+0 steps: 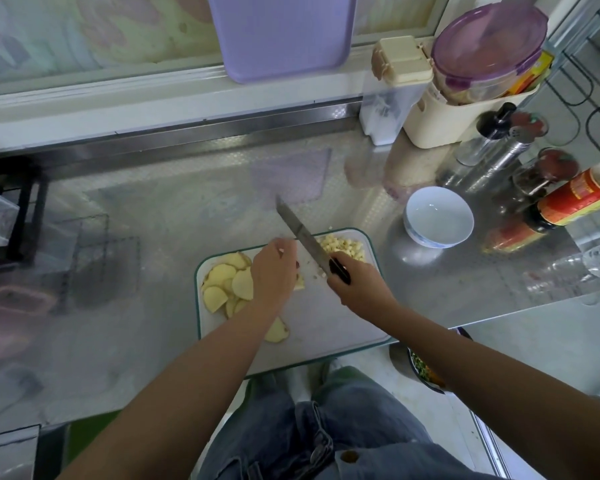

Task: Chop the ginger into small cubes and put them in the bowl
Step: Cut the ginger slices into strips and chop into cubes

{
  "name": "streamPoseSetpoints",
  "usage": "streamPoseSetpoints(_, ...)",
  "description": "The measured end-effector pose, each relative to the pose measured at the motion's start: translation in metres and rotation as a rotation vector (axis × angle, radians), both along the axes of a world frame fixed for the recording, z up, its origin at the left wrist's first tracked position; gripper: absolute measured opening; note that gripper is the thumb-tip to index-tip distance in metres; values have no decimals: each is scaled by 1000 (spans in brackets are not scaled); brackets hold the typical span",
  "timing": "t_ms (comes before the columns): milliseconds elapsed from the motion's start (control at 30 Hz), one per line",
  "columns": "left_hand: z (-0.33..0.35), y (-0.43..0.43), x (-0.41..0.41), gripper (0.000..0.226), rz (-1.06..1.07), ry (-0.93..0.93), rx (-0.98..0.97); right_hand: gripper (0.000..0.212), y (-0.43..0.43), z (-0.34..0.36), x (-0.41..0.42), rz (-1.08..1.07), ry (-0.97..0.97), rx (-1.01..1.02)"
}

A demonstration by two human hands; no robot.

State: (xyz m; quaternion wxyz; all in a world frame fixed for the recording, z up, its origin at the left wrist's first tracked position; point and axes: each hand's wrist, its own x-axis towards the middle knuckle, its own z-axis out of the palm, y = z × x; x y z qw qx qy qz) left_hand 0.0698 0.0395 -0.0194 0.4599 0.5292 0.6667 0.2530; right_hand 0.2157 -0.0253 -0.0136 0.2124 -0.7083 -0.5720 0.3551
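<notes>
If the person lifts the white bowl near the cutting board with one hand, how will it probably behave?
The white bowl looks like glazed ceramic: probably stiff, rather heavy for its size, and breakable if dropped. It stands upright and empty on the smooth steel counter, so a push would likely slide it, not tip it.

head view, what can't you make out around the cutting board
- Head view: ginger piece, mostly hidden under the left hand; only a corner shows.
- Head view: knife handle, mostly covered by the right hand.
- Head view: dish below the counter, cut off by the right forearm.
- Head view: bottle label, too blurred to read.
</notes>
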Motion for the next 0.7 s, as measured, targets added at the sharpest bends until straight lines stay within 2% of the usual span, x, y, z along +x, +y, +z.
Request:
streamPoseSetpoints(67, -11, -1, -17, 20, -303, 386, 177, 16, -2, 0, 3, -47, 11, -15)
streamPoseSetpoints(133, -22, -3, -30, 40, -664, 767, 289, 17, -5, -1, 5, -27, -39, -20)
streamPoseSetpoints(200, -27, -9, -36, 47, -804, 932, 340, 18, -10, -5, 4, -16, -48, -44)
streamPoseSetpoints(333, -33, -12, -34, 39, -757, 972, 402, 18, -21, -16, -3, -34, -31, -87)
streamPoseSetpoints(500, -35, -11, -34, 32, -690, 920, 404, 16, -32, -28, -15, -31, -72, -130)
streamPoseSetpoints(700, -40, -19, -27, 31, -640, 855, 414, 22, -32, -29, -3, -108, -164, -70)
